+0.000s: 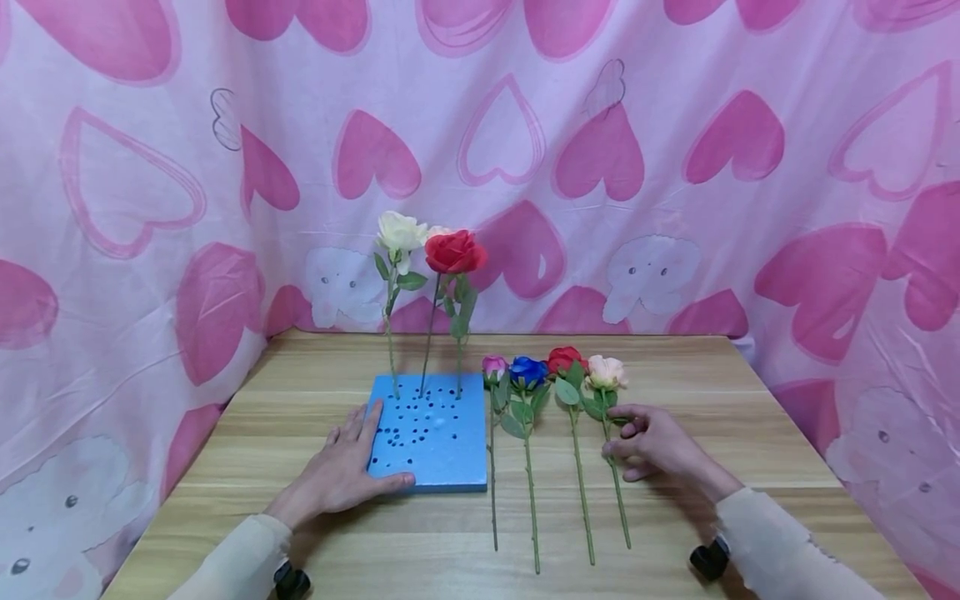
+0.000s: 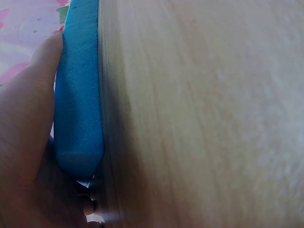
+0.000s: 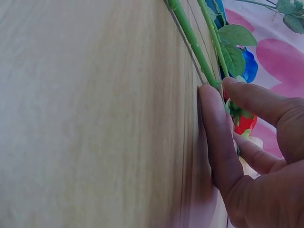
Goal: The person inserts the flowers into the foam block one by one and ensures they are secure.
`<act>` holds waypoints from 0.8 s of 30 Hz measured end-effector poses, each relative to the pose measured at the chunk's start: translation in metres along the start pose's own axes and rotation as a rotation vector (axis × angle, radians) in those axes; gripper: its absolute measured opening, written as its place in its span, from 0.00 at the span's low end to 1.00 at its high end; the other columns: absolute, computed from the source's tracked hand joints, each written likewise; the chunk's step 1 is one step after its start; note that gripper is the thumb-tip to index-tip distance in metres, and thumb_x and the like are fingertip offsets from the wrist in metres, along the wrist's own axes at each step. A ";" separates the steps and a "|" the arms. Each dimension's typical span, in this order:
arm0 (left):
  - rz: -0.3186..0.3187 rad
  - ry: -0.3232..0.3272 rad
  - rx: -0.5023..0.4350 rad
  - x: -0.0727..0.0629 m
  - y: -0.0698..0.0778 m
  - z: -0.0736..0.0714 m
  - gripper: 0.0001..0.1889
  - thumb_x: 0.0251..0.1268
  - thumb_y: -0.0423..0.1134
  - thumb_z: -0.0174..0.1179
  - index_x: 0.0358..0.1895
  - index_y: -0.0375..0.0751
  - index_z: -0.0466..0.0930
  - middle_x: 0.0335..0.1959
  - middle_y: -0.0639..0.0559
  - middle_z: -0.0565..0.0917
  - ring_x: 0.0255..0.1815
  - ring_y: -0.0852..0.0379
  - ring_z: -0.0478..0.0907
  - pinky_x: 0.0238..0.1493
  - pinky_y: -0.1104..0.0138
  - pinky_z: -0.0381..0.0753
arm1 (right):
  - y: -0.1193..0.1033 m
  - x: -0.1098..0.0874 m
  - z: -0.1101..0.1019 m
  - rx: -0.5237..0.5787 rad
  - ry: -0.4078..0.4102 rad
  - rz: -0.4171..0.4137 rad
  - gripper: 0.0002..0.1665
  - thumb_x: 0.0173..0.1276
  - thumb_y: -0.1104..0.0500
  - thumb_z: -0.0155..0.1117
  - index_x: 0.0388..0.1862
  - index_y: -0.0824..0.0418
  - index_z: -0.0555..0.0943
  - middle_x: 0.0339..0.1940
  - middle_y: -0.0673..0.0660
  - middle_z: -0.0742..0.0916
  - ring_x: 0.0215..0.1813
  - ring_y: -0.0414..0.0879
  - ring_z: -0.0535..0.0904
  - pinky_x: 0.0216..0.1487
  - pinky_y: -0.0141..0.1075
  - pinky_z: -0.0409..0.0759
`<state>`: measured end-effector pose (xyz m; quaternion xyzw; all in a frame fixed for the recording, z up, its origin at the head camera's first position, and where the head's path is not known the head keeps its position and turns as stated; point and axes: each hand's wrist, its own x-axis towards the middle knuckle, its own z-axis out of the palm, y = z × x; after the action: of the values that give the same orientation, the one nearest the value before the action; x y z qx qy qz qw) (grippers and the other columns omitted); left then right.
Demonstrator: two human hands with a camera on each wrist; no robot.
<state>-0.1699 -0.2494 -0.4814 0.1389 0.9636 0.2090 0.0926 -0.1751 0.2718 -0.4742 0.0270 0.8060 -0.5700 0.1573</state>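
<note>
A blue foam block (image 1: 461, 458) dotted with holes lies flat on the table. My left hand (image 1: 337, 471) rests against its left side, fingers along the edge and thumb over the near left corner. Upright in the block stand a white rose (image 1: 400, 232), a red rose (image 1: 454, 252) and a pale flower mostly hidden behind the red one. My right hand (image 1: 660, 446) has its fingers bent about the stem of a pale pink rose (image 1: 606, 372) lying on the table. In the right wrist view, that green stem (image 3: 192, 40) runs in between thumb and fingertip.
Left of the pale pink rose lie another red rose (image 1: 564, 360), a blue rose (image 1: 528, 372) and a purple-pink bud (image 1: 494, 367), stems toward me. The wooden table (image 1: 300, 417) ends at a pink heart-print curtain (image 1: 510, 125) behind and at both sides.
</note>
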 end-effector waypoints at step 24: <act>-0.001 0.006 0.008 0.000 0.000 0.001 0.76 0.60 0.87 0.62 0.93 0.38 0.35 0.91 0.24 0.47 0.92 0.25 0.44 0.87 0.28 0.43 | -0.008 -0.001 0.004 -0.033 0.014 0.037 0.43 0.69 0.74 0.76 0.81 0.69 0.70 0.53 0.66 0.74 0.43 0.53 0.83 0.39 0.52 0.95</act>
<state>-0.1694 -0.2496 -0.4820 0.1381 0.9648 0.2053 0.0893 -0.1752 0.2652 -0.4684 0.0433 0.8158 -0.5532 0.1626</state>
